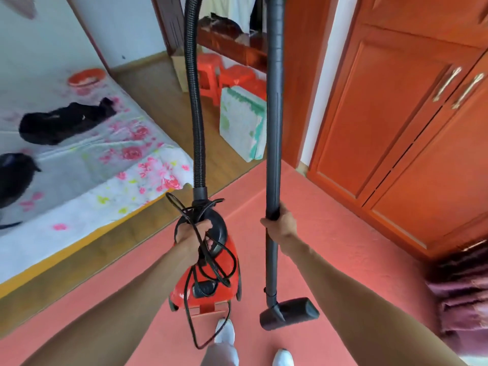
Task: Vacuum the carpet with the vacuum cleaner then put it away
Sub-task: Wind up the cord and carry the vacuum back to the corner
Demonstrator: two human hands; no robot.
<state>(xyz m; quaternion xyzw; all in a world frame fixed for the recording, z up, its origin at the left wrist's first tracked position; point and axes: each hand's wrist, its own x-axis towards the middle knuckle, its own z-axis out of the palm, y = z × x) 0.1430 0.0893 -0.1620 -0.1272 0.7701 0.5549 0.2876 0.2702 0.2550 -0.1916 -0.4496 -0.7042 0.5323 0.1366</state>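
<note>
No brand or lettering can be read on the red vacuum cleaner; the picture is too soft for that. You carry its body off the salmon carpet, hanging from your left hand, whose fingers are curled round the black carry handle together with a bunch of the black power cord. Loops of cord spill over the red shell, and one long loop dangles down beside your white shoe. Your right hand grips the dark wand tube, fingers wrapped tight round it, thumb side up; the tube stands nearly upright, and its floor nozzle hangs just above the carpet near your other shoe. The ribbed hose rises from the body out of the top of the view.

To your left, the bed with its flowered sheet has its edge near the vacuum body, a strip of wooden floor beyond it. To your right, the orange wardrobe doors stand shut, well apart from the wand. Open carpet lies between them, straight ahead of you.
</note>
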